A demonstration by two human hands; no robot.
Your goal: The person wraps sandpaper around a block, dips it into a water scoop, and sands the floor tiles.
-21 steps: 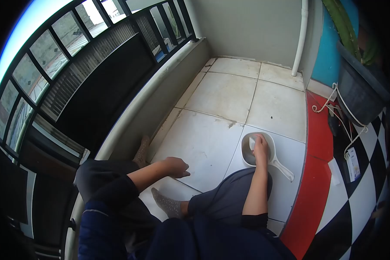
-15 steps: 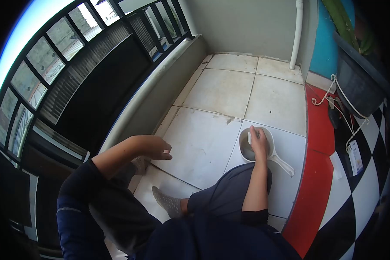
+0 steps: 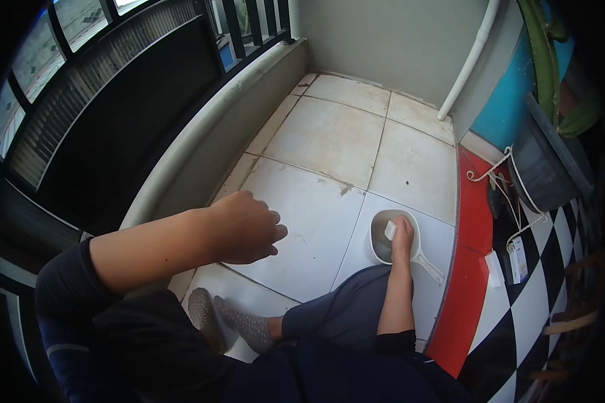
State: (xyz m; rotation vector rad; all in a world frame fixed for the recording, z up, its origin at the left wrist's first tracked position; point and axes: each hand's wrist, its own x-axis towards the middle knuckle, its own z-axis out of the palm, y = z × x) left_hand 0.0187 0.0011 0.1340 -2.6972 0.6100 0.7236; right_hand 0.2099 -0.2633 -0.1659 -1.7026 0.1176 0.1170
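Right hand (image 3: 402,235): grip pressed together, pinching a white block (image 3: 390,230). Block is inside the mouth of the dipper (image 3: 381,247); can't tell from here if it touches the bottom or if there's liquid in there.

Clock centred on dipper, 12 = straight ahead of the person. Dipper stands on the floor tiles (image 3: 309,201), handle (image 3: 429,269) out at 4 to 5. Left hand (image 3: 250,227) is up in the air at 9, well apart. Fingers curled, palm hidden, so can't say if it holds anything.

Risks, my read:
- Block is small. If it's wet or slick, a light pinch could lose it, into the dipper or over the rim onto tile.
- Forearm crosses the rim from 6. Leaning on it could tip the dipper and spill whatever's inside.
- Right knee (image 3: 359,289) is just beside the dipper at 7. A leg shift could shove it.
- Socks (image 3: 249,326) at 8, on the tile. A spill there would make footing slippery.

Red strip (image 3: 465,269) at 3, pot (image 3: 548,168) further off at 2. Low concern, both clear of the hands.
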